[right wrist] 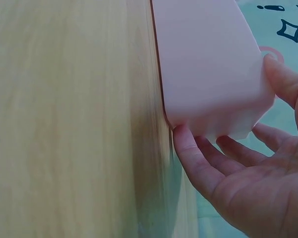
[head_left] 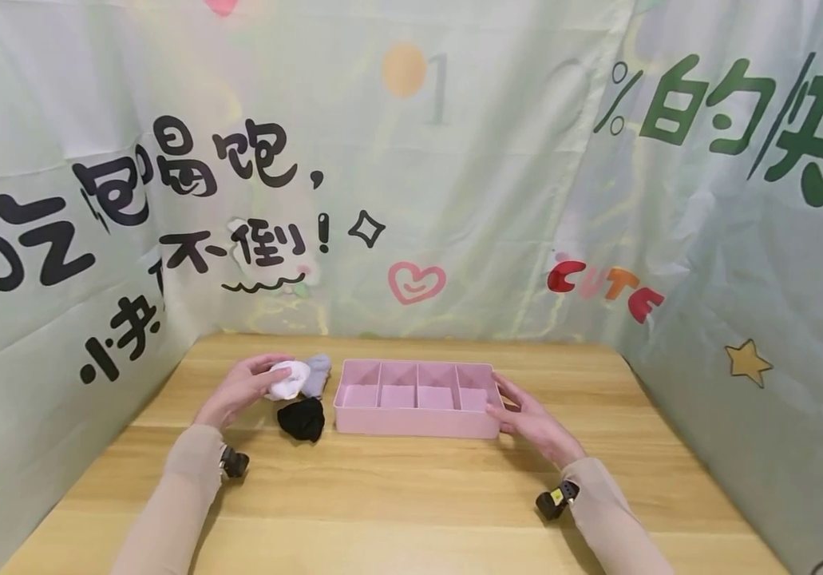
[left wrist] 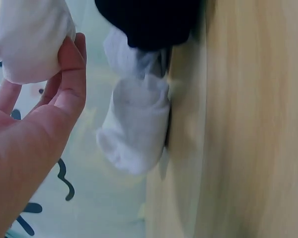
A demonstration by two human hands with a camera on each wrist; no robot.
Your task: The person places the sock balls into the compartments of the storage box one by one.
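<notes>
We seemed to be lifting: our left grip [head_left: 240,391] pinched the white sock [head_left: 292,382] above the table [head_left: 397,495], near the gray sock [head_left: 318,374] and black sock [head_left: 302,420]. Our right grip [head_left: 536,423] held the pink four-part box [head_left: 418,424] by its end. Moving on called for a steady pinch.

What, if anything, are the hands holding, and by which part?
Left hand pinches a white sock bundle by its sides; right hand touches the pink box at its right end.
</notes>
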